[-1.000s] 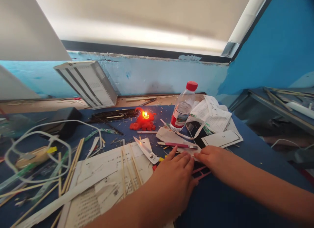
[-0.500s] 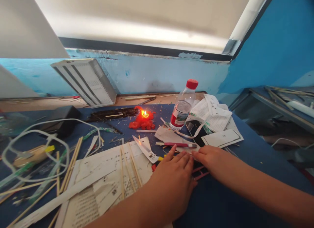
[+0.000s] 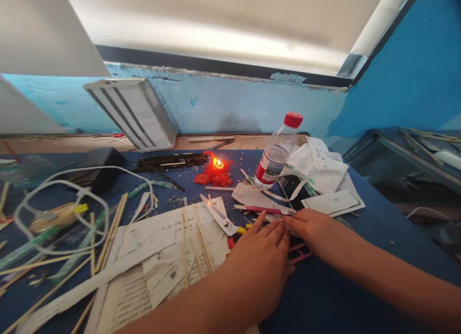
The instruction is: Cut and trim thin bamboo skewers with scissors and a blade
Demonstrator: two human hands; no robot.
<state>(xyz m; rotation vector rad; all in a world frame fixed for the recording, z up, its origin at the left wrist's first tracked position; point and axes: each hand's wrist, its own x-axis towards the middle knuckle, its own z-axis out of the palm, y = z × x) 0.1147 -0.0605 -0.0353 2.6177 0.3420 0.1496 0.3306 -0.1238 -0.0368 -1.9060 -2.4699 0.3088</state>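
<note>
My left hand (image 3: 260,259) rests palm down near the table's front, index finger extended and the other fingers bent together. Close against its fingertips is my right hand (image 3: 319,228), with its fingers pressed together. Whatever lies between the fingers is hidden beneath them. A thin pinkish frame-like piece (image 3: 299,254) shows under and between the hands. Just beyond the fingertips lies a pink-handled craft knife or similar slim tool (image 3: 268,210). Scissors with white blades (image 3: 222,220) and yellow-and-red handles lie left of my left hand, blades apart, on printed paper (image 3: 144,276).
A lit red candle (image 3: 218,168) burns in melted wax. Behind my hands stand a red-capped water bottle (image 3: 275,154), a dark phone (image 3: 288,186) and crumpled papers (image 3: 317,166). Wooden sticks (image 3: 111,231), a white cable (image 3: 104,171) and a black box (image 3: 95,168) are at left.
The view has turned slightly left, so the table's things sit farther right in the picture. My hands keep nearly the same pose, fingertips still close together.
</note>
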